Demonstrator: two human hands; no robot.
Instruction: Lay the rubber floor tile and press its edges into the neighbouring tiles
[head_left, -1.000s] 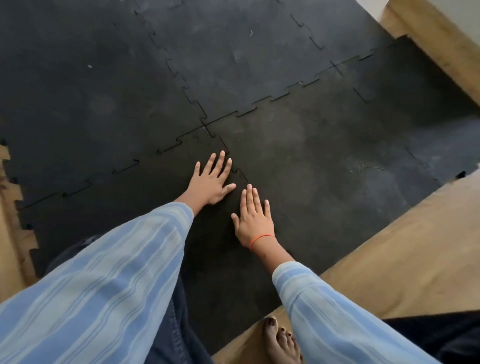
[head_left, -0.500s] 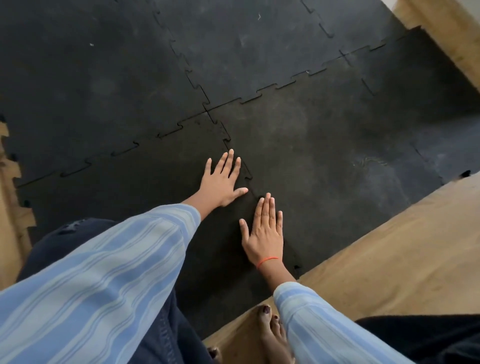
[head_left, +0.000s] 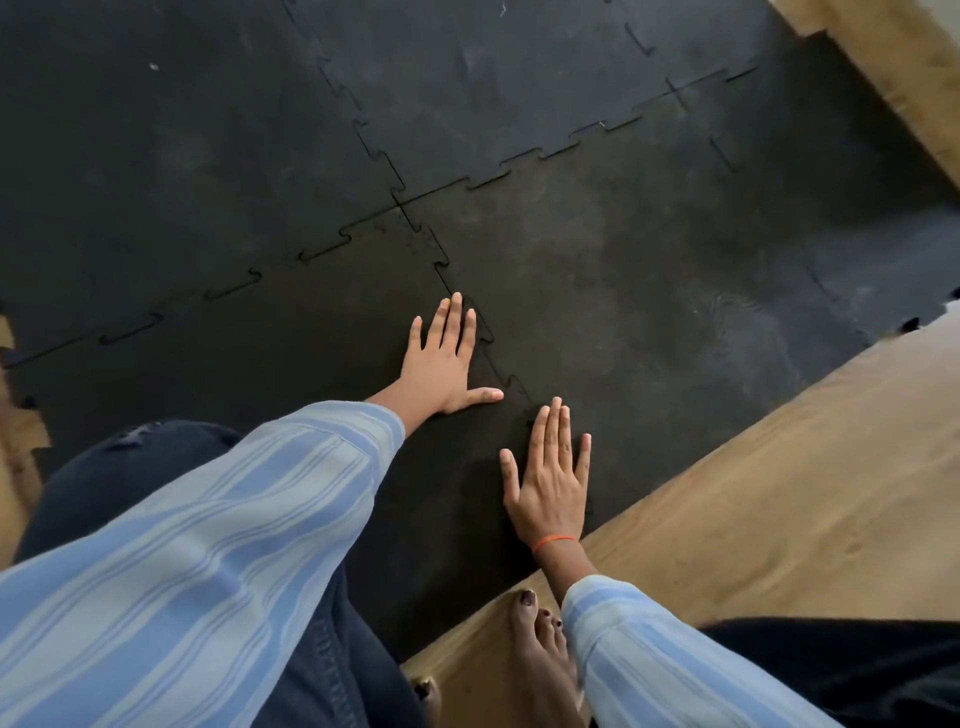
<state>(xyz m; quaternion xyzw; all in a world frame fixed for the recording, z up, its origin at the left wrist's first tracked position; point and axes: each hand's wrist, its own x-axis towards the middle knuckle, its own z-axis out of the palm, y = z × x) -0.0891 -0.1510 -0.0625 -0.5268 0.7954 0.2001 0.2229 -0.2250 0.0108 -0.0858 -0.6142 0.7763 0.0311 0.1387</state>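
Note:
Black rubber tiles with jigsaw edges cover the floor. The near left tile (head_left: 291, 343) meets the right tile (head_left: 649, 291) along a toothed seam (head_left: 441, 267) that runs toward me. My left hand (head_left: 441, 361) lies flat on the left tile, fingers apart, its thumb reaching to the seam. My right hand (head_left: 550, 478), with an orange band at the wrist, rests flat over the seam's near end, fingers spread. Neither hand holds anything.
Bare wooden floor (head_left: 769, 499) borders the tiles at the right and front, and shows again at the left edge (head_left: 15, 441). My bare foot (head_left: 535, 644) stands on the wood below my right hand. My knee in dark jeans (head_left: 130, 467) rests on the left tile.
Both hands have slid back along the seam toward me, staying flat on the tiles. The view has shifted so the tiles' four-way corner sits farther from the hands.

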